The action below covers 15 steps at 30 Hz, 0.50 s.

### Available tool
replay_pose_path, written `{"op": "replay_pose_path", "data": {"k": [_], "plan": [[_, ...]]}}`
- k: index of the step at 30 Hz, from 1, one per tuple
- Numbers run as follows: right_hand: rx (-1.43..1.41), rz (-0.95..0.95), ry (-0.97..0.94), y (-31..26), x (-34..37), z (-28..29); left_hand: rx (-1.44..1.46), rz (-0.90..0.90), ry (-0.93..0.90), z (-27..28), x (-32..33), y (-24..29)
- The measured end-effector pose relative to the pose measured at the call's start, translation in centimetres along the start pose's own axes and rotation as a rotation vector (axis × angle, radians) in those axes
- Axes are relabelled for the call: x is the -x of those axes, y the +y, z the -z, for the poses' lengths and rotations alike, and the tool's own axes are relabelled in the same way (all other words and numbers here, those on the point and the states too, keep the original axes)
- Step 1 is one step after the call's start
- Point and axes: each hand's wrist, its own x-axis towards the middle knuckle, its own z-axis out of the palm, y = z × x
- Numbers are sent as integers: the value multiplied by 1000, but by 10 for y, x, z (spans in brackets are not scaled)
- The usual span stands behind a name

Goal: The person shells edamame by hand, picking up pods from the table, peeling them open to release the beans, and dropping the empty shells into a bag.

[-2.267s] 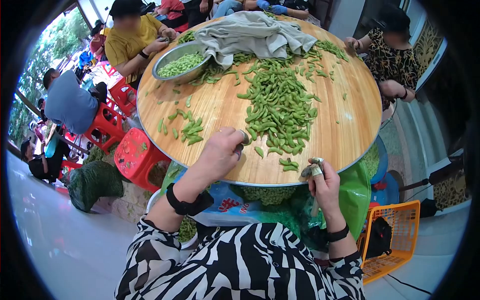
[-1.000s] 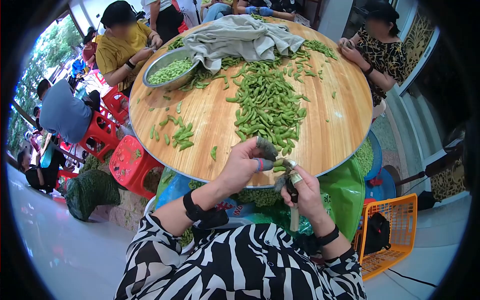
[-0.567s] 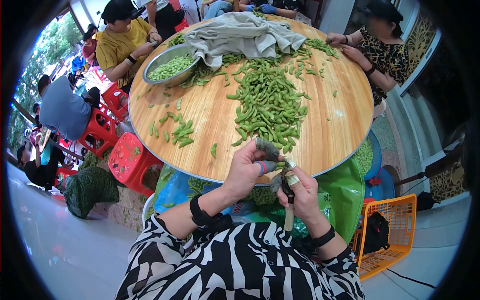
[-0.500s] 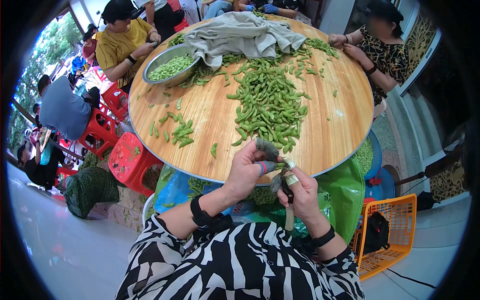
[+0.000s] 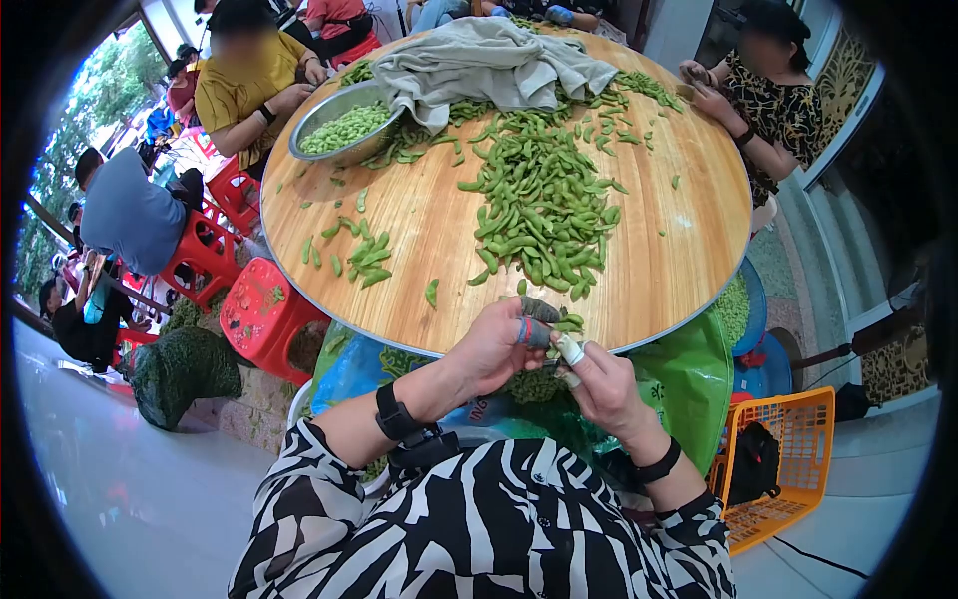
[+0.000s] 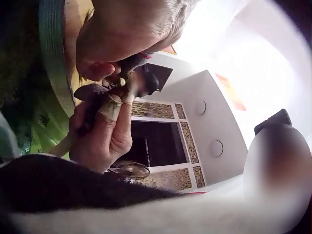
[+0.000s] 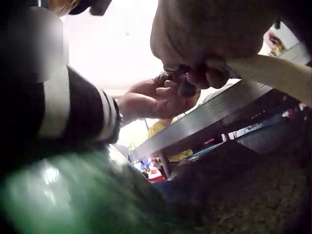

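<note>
Both hands meet over the table's near edge. My left hand (image 5: 494, 344), with dark finger covers on thumb and forefinger, pinches a green soybean pod (image 5: 569, 323). Right at the pod are the taped fingertips of my right hand (image 5: 611, 387). That hand grips a tool with a long pale handle (image 7: 270, 75), which sticks out beside the palm in the right wrist view; its working end is hidden by the fingers. Just beyond the hands lies a long heap of soybean pods (image 5: 544, 205) on the round wooden table (image 5: 679, 270).
A metal bowl (image 5: 344, 125) of shelled beans stands at the far left beside a grey cloth (image 5: 489, 65). Several loose pods (image 5: 369, 258) lie at the left. Other people sit around the table. A red stool (image 5: 264, 309) and an orange basket (image 5: 788, 459) flank my seat.
My left hand came from the table's front left to meet the right hand at a pod. One pod now lies alone left of the heap. The right hand has turned, hiding the pale handle from the head view.
</note>
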Motion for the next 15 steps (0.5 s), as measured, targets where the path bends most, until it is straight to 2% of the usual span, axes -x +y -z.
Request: {"op": "replay_pose_path", "data": {"k": [1, 3, 4, 6, 11, 14, 15], "plan": [[0, -1, -1, -2, 0, -1, 1, 1, 0, -1, 1, 1], [-369, -238, 128, -6, -1, -4, -252, -103, 62, -2, 3, 2], [-369, -239, 128, -7, -2, -4, -252, -102, 62, -2, 4, 1], [-535, -461, 156, -10, -3, -6, -298, -145, 11, -1, 5, -1], [-589, -506, 161, -13, -10, -5, -376, -125, -22, 0, 13, 5], [-947, -757, 107, -12, -11, 7, -406, -165, -70, -3, 18, 6], [-1046, -786, 97, -13, -14, 10, -389, -193, -110, -3, 18, 6]]}}
